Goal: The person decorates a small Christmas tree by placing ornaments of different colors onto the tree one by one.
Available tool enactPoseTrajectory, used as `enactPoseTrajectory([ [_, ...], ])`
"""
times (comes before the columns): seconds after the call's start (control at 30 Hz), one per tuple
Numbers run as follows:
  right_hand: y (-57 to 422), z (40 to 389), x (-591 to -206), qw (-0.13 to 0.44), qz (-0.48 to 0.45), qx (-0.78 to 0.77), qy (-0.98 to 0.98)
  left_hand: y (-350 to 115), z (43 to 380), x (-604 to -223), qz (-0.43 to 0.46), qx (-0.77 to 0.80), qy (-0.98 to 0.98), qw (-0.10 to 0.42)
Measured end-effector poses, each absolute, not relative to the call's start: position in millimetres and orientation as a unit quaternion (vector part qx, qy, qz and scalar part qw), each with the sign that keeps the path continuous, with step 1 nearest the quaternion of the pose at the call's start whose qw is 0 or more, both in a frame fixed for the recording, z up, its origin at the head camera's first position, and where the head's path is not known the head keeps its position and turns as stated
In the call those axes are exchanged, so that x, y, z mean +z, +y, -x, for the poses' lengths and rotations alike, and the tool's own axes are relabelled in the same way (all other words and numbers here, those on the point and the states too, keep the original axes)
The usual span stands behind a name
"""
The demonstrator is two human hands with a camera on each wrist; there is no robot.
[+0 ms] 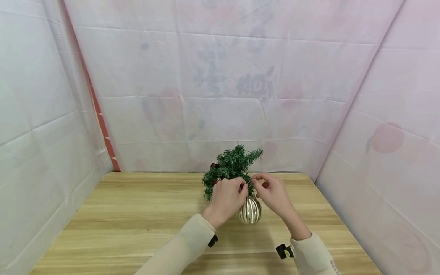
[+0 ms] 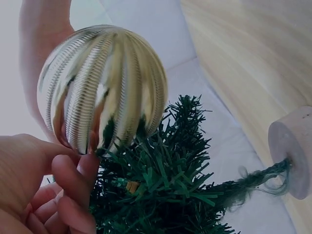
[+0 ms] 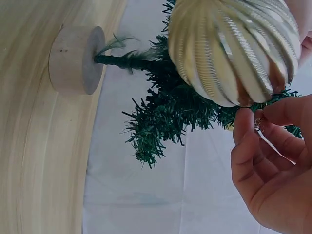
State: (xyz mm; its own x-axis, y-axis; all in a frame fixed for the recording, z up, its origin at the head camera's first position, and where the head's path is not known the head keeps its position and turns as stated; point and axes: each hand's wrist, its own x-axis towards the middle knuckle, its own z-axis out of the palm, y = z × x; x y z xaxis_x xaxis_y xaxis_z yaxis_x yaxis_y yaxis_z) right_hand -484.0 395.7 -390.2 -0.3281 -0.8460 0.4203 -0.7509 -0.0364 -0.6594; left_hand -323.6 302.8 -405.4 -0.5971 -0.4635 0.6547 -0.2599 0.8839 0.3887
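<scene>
A gold ribbed Christmas bauble (image 1: 250, 210) hangs at the near side of a small green artificial Christmas tree (image 1: 237, 160), between my two hands. My left hand (image 1: 228, 194) has its thumb and fingertips pinched together at the bauble's hanger end, right against the green needles. From the other side, my right hand (image 1: 275, 193) pinches at the small gold cap (image 3: 258, 122) of the bauble with thumb and forefinger. The bauble hides part of the branches in both wrist views. The tree's round wooden base (image 3: 75, 61) stands on the table.
Red ornaments (image 1: 214, 165) sit on the tree's left side. The light wood table (image 1: 137, 217) has pale printed cloth (image 1: 223, 114) hung behind and at both sides. A dark wrist camera (image 1: 284, 251) is strapped at the right sleeve.
</scene>
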Motion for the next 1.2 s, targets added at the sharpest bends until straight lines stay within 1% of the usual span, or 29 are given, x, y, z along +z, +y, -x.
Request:
enactPoseTrajectory([
  [0.4, 397.8, 484.2, -390.3, 0.101, 0.586, -0.458, 0.661, 303.6, 324.4, -405.2, -0.218, -0.11, -0.877, 0.413],
  [0.63, 398.7, 483.0, -391.1, 0.071, 0.561, -0.455, 0.687, 305.9, 326.9, -404.6, -0.213, -0.107, -0.878, 0.414],
  [0.9, 396.4, 483.0, -392.1, 0.06, 0.559, -0.461, 0.687, 306.7, 334.5, -404.7, -0.234, -0.05, -0.871, 0.428],
  [1.03, 393.8, 484.7, -394.2, 0.067, 0.561, -0.46, 0.685, 307.5, 338.3, -404.1, -0.255, -0.022, -0.869, 0.424],
  [1.2, 391.2, 487.2, -396.7, 0.087, 0.562, -0.459, 0.683, 309.7, 339.0, -399.6, -0.276, -0.049, -0.872, 0.401],
])
